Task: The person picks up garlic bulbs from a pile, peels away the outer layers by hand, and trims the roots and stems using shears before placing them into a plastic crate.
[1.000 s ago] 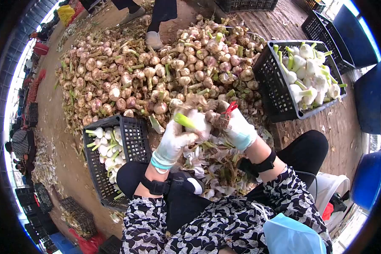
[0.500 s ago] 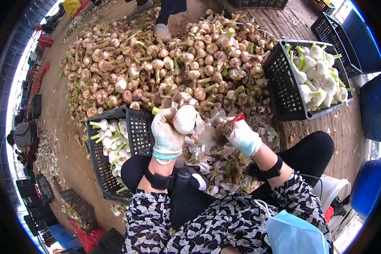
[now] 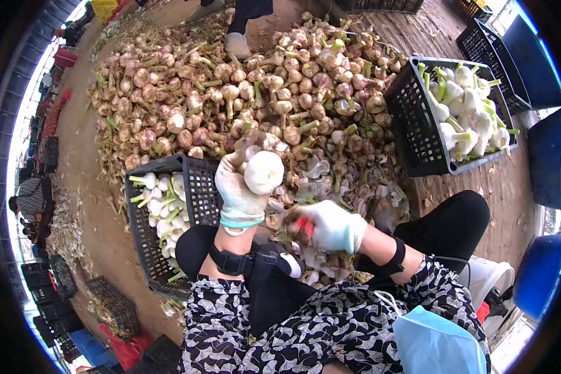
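Note:
My left hand (image 3: 238,198), in a white knitted glove, is closed around a peeled white garlic bulb (image 3: 264,172). Lower and to the right, my gloved right hand (image 3: 335,228) grips a brown, bristly bundle with a red strip (image 3: 303,228); motion blurs it, and I cannot make out its exact kind. The bundle is apart from the bulb. Loose papery garlic skins (image 3: 315,181) lie around and under both hands. Beyond them spreads a large heap of unpeeled garlic (image 3: 230,93) with cut stems.
Black crates of cleaned garlic stand at left (image 3: 204,187) and right (image 3: 417,134). Another person's shoe (image 3: 237,45) is at the heap's far edge. Blue barrels (image 3: 542,277) line the right side, and a light blue mask (image 3: 439,343) hangs below my chest.
My right hand has swung down and to the left with the red-strip bundle. The bulb in my left hand has turned a little and shifted slightly up and left.

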